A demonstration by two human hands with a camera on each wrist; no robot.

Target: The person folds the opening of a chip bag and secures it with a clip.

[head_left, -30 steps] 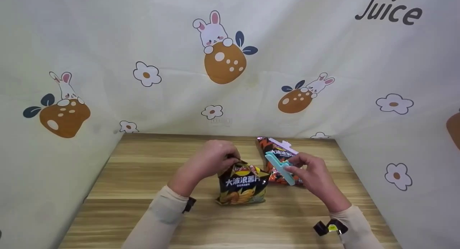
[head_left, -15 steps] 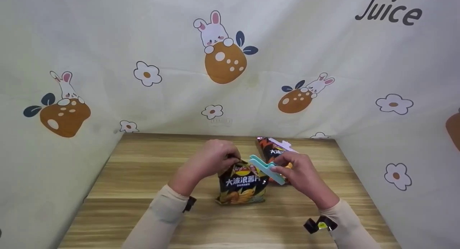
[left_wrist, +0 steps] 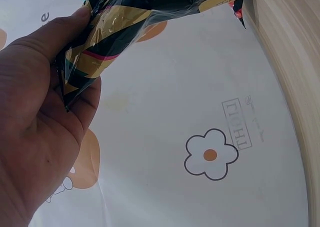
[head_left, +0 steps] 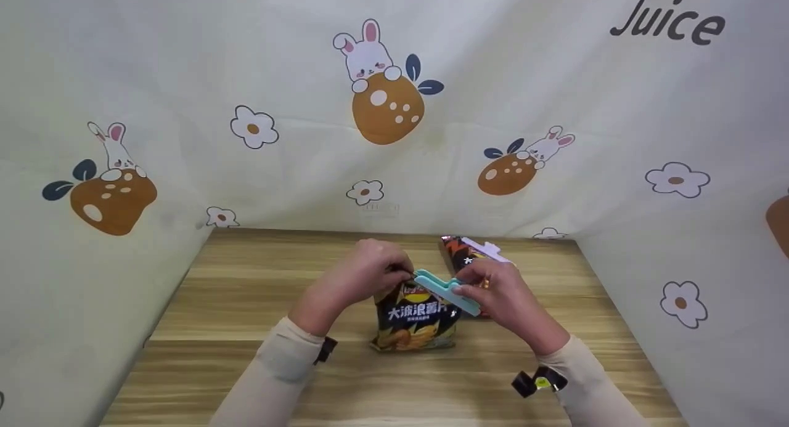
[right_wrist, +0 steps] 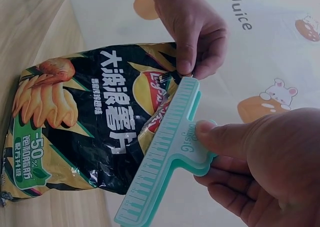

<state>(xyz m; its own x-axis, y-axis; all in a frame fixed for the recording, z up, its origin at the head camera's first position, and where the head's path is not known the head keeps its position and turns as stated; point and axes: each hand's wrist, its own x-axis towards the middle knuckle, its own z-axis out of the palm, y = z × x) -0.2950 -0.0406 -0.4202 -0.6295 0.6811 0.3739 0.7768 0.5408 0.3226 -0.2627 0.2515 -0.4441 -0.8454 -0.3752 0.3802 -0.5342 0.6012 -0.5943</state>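
Note:
A black and yellow chip bag [head_left: 414, 328] stands upright on the wooden table. My left hand [head_left: 363, 270] pinches its top left corner, thumb against fingers, as the left wrist view also shows. My right hand [head_left: 511, 294] holds a turquoise bag clip [right_wrist: 162, 147] by its handle, between thumb and fingers. The clip has a piano-key print and lies slanted along the bag's top edge, one end close to my left fingertips [right_wrist: 186, 66]. Whether the bag's edge lies between the clip's two bars is hard to tell.
Behind my right hand lies a red and black chip bag [head_left: 456, 251] with a lilac clip [head_left: 487, 249] along its edge, partly hidden. A pale printed cloth [head_left: 296, 168] encloses the wooden table [head_left: 246, 291] at the back and sides.
My right hand has moved left with the turquoise clip, from in front of the red bag to the top of the black and yellow bag. The left hand has stayed put.

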